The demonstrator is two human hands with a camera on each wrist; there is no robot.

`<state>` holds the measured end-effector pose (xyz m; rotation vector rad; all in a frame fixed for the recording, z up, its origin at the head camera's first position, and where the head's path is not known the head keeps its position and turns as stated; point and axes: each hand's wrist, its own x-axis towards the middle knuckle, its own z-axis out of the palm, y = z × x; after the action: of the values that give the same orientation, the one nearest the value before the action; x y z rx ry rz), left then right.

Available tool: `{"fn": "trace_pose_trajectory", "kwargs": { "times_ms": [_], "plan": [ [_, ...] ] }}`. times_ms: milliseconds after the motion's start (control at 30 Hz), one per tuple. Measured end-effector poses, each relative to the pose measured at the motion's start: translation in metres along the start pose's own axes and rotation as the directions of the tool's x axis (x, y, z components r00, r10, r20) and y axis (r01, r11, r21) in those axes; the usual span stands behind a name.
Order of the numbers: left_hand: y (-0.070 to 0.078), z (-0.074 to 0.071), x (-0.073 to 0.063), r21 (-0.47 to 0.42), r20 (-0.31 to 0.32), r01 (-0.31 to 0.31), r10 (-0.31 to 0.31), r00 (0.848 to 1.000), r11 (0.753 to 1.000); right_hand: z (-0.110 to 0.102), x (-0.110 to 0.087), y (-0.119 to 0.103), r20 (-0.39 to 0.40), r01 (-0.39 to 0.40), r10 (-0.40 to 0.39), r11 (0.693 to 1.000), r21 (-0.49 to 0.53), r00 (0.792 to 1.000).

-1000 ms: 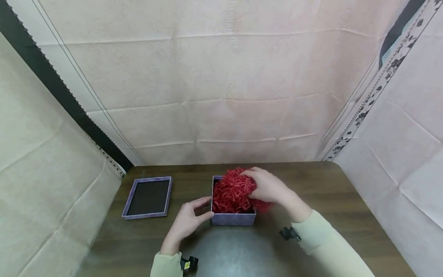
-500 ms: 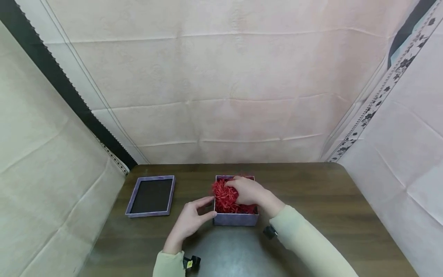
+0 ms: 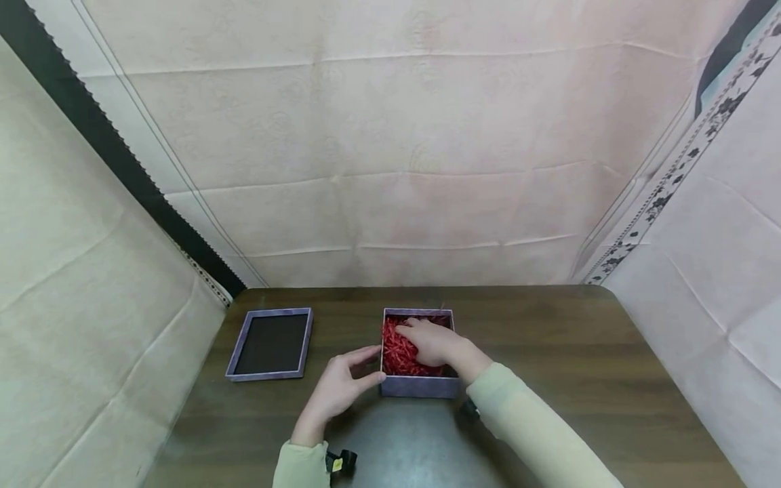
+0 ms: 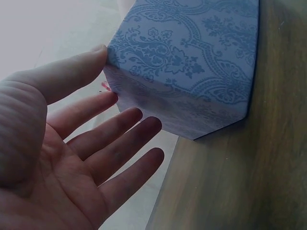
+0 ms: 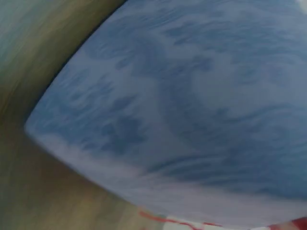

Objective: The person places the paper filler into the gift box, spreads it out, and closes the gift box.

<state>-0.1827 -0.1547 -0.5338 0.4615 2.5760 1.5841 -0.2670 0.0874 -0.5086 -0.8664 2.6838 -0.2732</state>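
Observation:
A purple patterned box (image 3: 421, 387) stands without its lid at the middle of the table, with red shredded paper (image 3: 399, 349) inside. My right hand (image 3: 434, 342) is down in the box and presses on the shreds; some of its fingers are hidden. In the right wrist view only the blurred box wall (image 5: 168, 105) and a few red strands show. My left hand (image 3: 339, 388) rests at the box's left side, its thumb touching the near corner. The left wrist view shows its fingers (image 4: 120, 139) loosely extended beside the box wall (image 4: 182, 52).
The box lid (image 3: 270, 344), dark inside with a purple rim, lies inside-up to the left on the wooden table (image 3: 549, 352). Pale cloth (image 3: 390, 135) hangs behind the table and along both sides.
My right hand has moved left and down into the box, and the heaped red shreds now sit below the rim. The left hand stays by the box. The view has shifted slightly.

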Motion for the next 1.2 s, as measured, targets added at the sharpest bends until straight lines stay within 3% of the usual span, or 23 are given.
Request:
{"fn": "trace_pose_trajectory", "kwargs": {
  "times_ms": [267,367,567,733,1033,1200],
  "plan": [
    [-0.001,0.0,-0.001,0.01,0.009,0.008,-0.008,1.0,1.0,-0.023,-0.033,-0.001,-0.072,0.042,-0.033,0.99,0.131,0.997],
    [-0.001,0.0,0.0,0.007,0.01,0.011,-0.011,1.0,1.0,-0.033,-0.047,-0.001,-0.124,0.077,-0.06,0.988,0.136,0.99],
    [-0.001,-0.001,0.0,-0.012,0.009,0.01,-0.01,1.0,1.0,-0.043,-0.052,-0.006,-0.226,0.203,-0.195,0.979,0.011,0.954],
    [0.0,0.0,-0.001,-0.011,0.006,0.005,-0.005,1.0,1.0,-0.031,-0.036,-0.008,-0.181,0.327,-0.342,0.939,-0.109,0.922],
    [0.0,0.002,-0.002,-0.021,0.003,0.023,-0.023,1.0,1.0,-0.011,-0.028,0.001,-0.094,0.275,-0.303,0.934,-0.228,0.948],
    [0.001,0.0,-0.001,-0.015,-0.008,0.017,-0.017,1.0,1.0,-0.003,-0.019,-0.003,-0.098,0.228,-0.259,0.941,-0.251,0.961]
  ]
}}
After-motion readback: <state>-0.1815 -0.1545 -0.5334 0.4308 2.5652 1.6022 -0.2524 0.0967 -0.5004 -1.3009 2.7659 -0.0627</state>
